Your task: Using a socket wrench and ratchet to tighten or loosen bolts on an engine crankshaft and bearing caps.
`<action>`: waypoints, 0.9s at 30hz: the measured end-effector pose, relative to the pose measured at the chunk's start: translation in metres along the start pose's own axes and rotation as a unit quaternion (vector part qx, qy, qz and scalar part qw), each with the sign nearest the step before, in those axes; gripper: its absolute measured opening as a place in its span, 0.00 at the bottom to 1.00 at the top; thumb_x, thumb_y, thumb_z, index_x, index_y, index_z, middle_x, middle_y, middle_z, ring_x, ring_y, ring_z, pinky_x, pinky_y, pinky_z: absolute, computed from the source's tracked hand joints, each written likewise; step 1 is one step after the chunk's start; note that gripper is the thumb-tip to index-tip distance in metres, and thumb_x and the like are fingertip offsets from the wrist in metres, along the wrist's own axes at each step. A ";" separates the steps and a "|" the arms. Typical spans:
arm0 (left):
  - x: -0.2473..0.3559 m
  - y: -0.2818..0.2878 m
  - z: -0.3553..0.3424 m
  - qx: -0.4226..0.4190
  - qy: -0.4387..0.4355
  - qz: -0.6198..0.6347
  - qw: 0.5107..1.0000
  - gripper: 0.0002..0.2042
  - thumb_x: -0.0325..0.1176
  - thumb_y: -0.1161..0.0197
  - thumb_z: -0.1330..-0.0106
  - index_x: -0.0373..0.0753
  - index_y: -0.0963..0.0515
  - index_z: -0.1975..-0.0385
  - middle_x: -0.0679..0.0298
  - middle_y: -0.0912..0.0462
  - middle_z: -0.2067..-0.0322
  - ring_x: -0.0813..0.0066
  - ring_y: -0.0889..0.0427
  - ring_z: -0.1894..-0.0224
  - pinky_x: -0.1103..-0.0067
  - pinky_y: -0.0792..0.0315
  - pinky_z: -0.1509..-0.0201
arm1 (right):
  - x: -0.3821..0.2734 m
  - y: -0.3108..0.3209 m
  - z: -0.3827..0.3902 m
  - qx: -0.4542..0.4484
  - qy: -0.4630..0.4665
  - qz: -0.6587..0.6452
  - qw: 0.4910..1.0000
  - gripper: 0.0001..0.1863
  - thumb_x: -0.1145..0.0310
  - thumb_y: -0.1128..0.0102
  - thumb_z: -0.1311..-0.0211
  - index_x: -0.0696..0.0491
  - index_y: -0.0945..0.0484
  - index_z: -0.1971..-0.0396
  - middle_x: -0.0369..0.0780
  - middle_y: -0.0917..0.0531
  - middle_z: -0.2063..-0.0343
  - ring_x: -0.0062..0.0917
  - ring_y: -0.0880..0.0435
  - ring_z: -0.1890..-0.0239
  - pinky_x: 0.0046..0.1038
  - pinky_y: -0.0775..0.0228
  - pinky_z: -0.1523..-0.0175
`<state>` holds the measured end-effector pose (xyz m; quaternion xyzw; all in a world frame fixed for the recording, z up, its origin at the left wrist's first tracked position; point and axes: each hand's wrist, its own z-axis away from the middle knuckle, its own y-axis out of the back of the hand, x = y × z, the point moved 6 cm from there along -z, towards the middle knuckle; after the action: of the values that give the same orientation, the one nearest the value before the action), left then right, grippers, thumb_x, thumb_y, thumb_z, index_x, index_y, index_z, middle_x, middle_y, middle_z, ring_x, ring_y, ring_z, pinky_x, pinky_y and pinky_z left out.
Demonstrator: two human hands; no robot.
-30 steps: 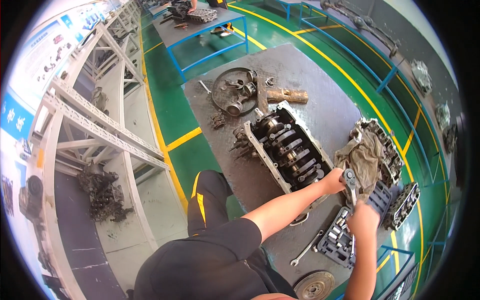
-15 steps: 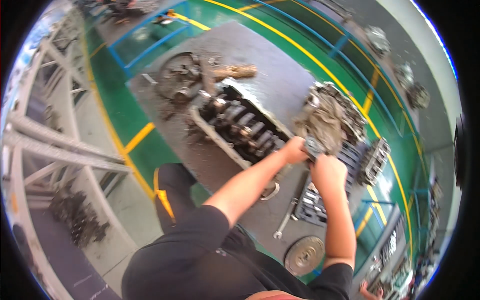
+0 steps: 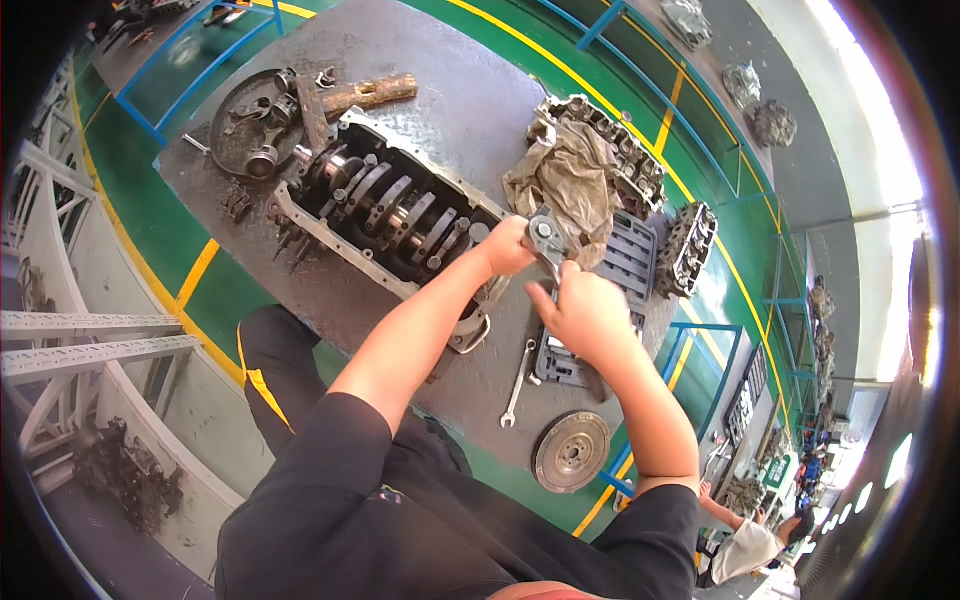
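Observation:
A ratchet wrench with a round metal head is held between my two hands, above the right end of the engine block. My left hand is closed round it by the head. Just to the right, my right hand is wrapped about the handle, its thumb standing off to the side. Most of the handle is hidden by that hand. The engine block lies to the left with its crankshaft exposed. Partly under my right forearm sits an open socket case, with a combination wrench beside it.
A brown cloth covers part of a cylinder head; another cylinder head stands at the table's right. A flywheel lies near the front edge. Pistons and a wood block are far left. A person works lower right.
The view has shifted, so the table and block appear farther left and higher. My right thumb has lifted away from the ratchet wrench; both hands keep hold of it.

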<state>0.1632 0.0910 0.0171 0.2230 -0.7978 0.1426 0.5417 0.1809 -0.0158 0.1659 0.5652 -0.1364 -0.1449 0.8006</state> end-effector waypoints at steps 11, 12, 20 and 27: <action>0.035 -0.001 0.004 0.181 0.105 -0.036 0.977 0.06 0.26 0.33 0.45 0.34 0.17 0.68 0.56 0.14 0.73 0.79 0.20 0.70 0.73 0.25 0.62 | 0.031 -0.002 -0.037 0.045 0.104 0.024 0.993 0.16 0.57 0.44 0.35 0.55 0.24 0.60 0.47 0.15 0.67 0.44 0.15 0.61 0.44 0.23 0.57; 0.035 0.000 -0.001 0.120 0.086 -0.030 0.989 0.07 0.27 0.32 0.44 0.34 0.18 0.67 0.60 0.14 0.70 0.79 0.20 0.69 0.74 0.26 0.62 | 0.033 0.014 -0.050 0.082 0.102 0.073 0.989 0.14 0.59 0.41 0.39 0.53 0.22 0.61 0.45 0.15 0.68 0.42 0.14 0.61 0.43 0.23 0.53; 0.023 0.005 0.007 -0.023 0.021 0.030 0.999 0.06 0.28 0.31 0.41 0.35 0.17 0.66 0.66 0.13 0.69 0.84 0.20 0.67 0.77 0.24 0.62 | 0.005 -0.004 -0.047 0.050 0.045 0.101 0.993 0.05 0.69 0.36 0.52 0.53 0.15 0.75 0.43 0.14 0.73 0.35 0.13 0.63 0.38 0.25 0.49; 0.003 0.013 0.005 0.039 0.147 0.153 0.977 0.03 0.26 0.32 0.43 0.36 0.20 0.72 0.71 0.20 0.77 0.82 0.26 0.77 0.78 0.31 0.73 | 0.031 -0.009 -0.051 0.086 0.094 0.044 0.991 0.06 0.70 0.36 0.50 0.51 0.14 0.71 0.42 0.13 0.69 0.31 0.12 0.63 0.30 0.21 0.65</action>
<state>0.1510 0.0994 0.0185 0.0955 -0.7283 0.2856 0.6156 0.2282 0.0135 0.1424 0.6367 -0.0971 -0.0436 0.7637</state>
